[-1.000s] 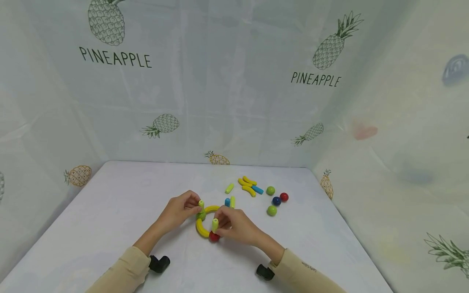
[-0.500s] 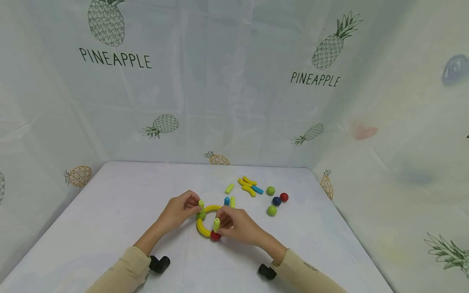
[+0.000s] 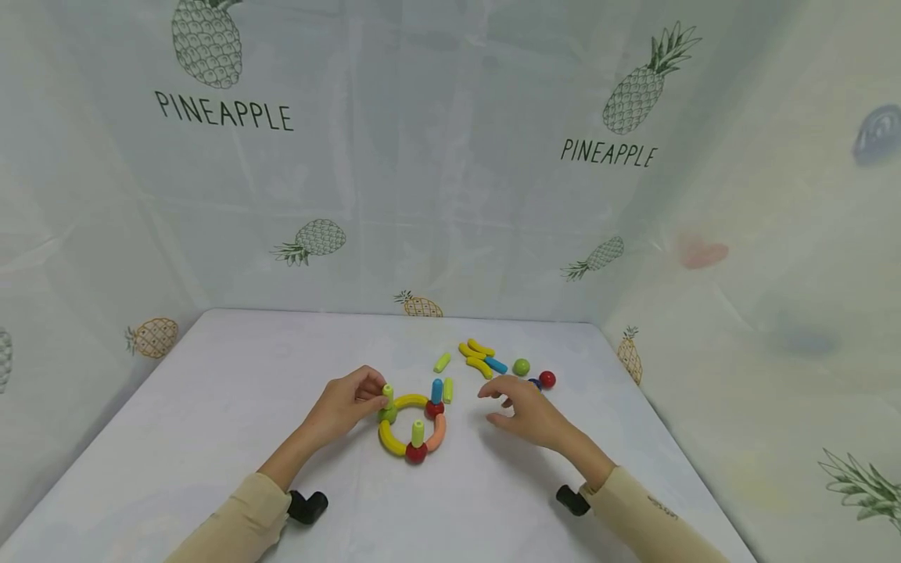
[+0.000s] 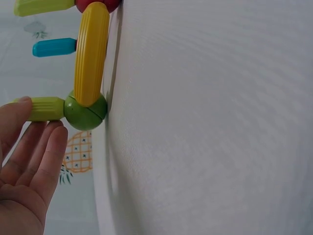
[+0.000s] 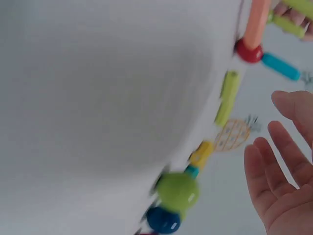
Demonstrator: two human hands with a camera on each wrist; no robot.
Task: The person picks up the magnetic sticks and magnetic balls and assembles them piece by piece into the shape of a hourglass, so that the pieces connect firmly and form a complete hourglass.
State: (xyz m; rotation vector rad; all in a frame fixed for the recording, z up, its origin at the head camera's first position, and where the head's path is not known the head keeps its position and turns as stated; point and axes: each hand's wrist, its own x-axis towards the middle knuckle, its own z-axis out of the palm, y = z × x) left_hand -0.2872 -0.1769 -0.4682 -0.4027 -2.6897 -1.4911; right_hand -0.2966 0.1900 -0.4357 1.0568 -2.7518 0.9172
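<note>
A ring of toy building pieces lies on the table, made of balls joined by curved rods. My left hand (image 3: 352, 399) pinches a lime-green rod (image 4: 45, 108) that stands on the ring's green ball (image 4: 84, 111). A second lime-green rod (image 3: 418, 432) rises from the near red ball (image 3: 416, 453). On the other red ball (image 3: 434, 410) stands a blue rod (image 3: 437, 391). Yellow curved rods (image 3: 391, 440) and a salmon curved rod (image 3: 438, 433) link the balls. My right hand (image 3: 528, 410), fingers spread and holding nothing, hovers to the ring's right.
Loose yellow curved rods (image 3: 479, 367) and a blue rod (image 3: 496, 365) lie at the back. Two lime-green rods (image 3: 448, 390) rest behind the ring. Beyond my right hand are a red ball (image 3: 547, 379), a dark blue ball (image 5: 163, 220) and green balls (image 5: 177, 191).
My right hand has let go of the near lime-green rod, which stays upright on its red ball, and has moved right towards the loose balls. My left hand keeps its pinch.
</note>
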